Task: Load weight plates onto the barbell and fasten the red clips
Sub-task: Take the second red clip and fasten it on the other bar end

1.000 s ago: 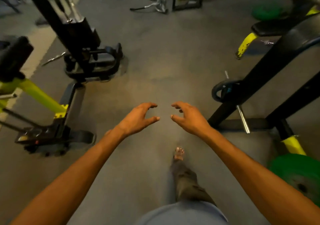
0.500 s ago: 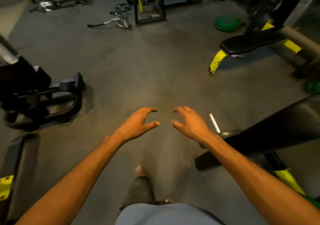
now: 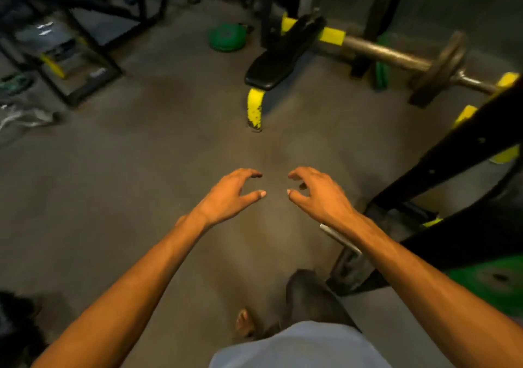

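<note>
Floor (image 3: 141,169): grey and matte, spreads around the bench.
Bench (image 3: 283,62): black pad on a chipped yellow leg; taken as reference.
Barbell (image 3: 387,53): right of the bench; thick dull brown-grey bar, with a thinner steel end farthest from the bench.
Dark plate (image 3: 440,69): on the barbell, at the end away from the bench; round, worn, dull metal.
Green plate (image 3: 226,38): flat on the floor, left of the bench.
Hands: left (image 3: 229,195) and right (image 3: 319,195) on the near side of the bench, over the floor. Both are empty, with fingers loosely curled and thumbs facing but apart.
</note>
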Available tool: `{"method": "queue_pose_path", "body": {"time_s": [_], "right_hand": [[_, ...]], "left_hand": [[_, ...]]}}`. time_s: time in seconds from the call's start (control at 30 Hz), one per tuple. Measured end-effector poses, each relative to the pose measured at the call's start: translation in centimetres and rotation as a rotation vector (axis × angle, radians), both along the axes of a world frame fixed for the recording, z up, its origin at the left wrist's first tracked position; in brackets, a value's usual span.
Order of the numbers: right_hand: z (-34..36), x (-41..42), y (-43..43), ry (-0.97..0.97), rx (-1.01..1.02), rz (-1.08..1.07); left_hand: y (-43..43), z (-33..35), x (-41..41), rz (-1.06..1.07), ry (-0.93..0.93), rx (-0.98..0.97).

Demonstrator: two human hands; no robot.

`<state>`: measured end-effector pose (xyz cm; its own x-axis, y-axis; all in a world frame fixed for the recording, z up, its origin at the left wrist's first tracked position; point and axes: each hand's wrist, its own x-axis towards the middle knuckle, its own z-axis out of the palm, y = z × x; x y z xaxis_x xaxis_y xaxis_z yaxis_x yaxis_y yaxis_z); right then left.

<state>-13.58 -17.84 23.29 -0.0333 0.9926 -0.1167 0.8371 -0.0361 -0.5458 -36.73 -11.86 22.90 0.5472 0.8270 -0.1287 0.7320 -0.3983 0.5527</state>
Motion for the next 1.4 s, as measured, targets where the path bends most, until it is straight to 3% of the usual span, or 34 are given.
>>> {"method": "queue_pose_path", "body": {"time_s": [0.3,0.63,1.0,1.23,1.4], "right_hand": [[2.0,10.1,14.5,0.067,0.166,-0.342],[7.1,21.1,21.9,0.113,0.275,-0.683],[10.1,30.8,24.0,0.014,0.409,-1.216],[12.6,32.8,23.7,-0.135,0.501,-1.567],[14.7,34.1,22.4,-0.213,0.502,-1.753]], "left_hand": [[20.3,1.8,15.7,-0.291,-0.182,-0.01],[33.2,6.7,32.4,-0.613,-0.286,-0.024],[40.1,9.4,51.0,-1.124,-0.367,-0.03],[41.0,10.8,60.0,-1.413,-0.412,-0.175],[38.4,12.1,66.4,-1.506,-0.444,-0.294]]}}
